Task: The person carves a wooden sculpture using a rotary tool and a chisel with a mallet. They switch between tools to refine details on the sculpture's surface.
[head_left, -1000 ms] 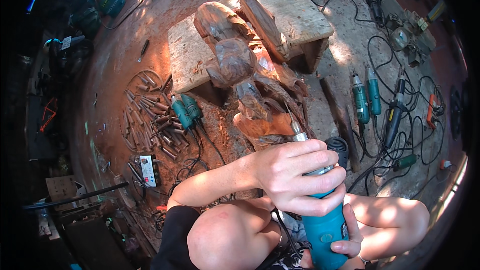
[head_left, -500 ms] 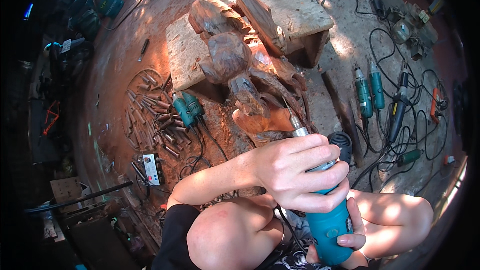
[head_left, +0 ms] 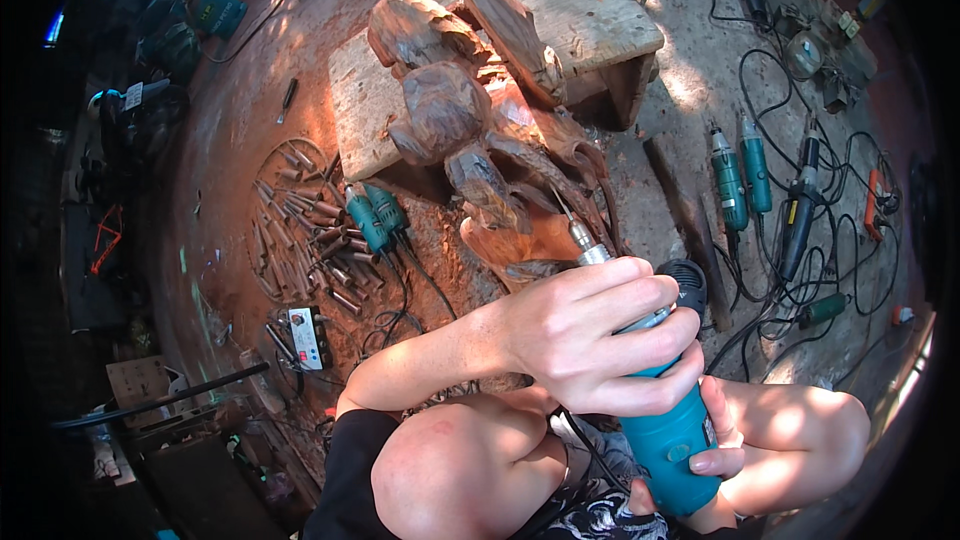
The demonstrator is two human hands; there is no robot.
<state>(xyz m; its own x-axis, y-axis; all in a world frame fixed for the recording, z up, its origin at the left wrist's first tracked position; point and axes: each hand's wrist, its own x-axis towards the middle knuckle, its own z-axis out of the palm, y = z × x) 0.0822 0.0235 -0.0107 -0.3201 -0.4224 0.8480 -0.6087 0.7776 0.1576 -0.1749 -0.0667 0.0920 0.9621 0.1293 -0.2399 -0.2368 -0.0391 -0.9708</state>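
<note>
A teal die grinder [head_left: 668, 440] slants up and to the left from my lap, its thin bit over the reddish-brown wood carving [head_left: 440, 110]. Whether the tip touches the wood, I cannot tell. My left hand [head_left: 605, 340] wraps over the front of the grinder, just behind its metal collet [head_left: 590, 245]. Lower down, my right hand [head_left: 722, 440] grips the rear of the body, thumb and fingers showing on its right side. The carving, rounded and rough-cut, leans against a low wooden block [head_left: 600, 20].
Metal carving chisels [head_left: 300, 230] lie heaped at left, beside two small teal grinders [head_left: 375, 215] and a white control box [head_left: 303, 338]. More teal grinders [head_left: 729, 180] and a dark long tool [head_left: 800, 210] lie at right among tangled cables. A dark wooden bar [head_left: 690, 220] stretches along the floor.
The grinder's rear end has shifted slightly right and up, with both hands still around it. Its bit and the carving appear a little farther left in view.
</note>
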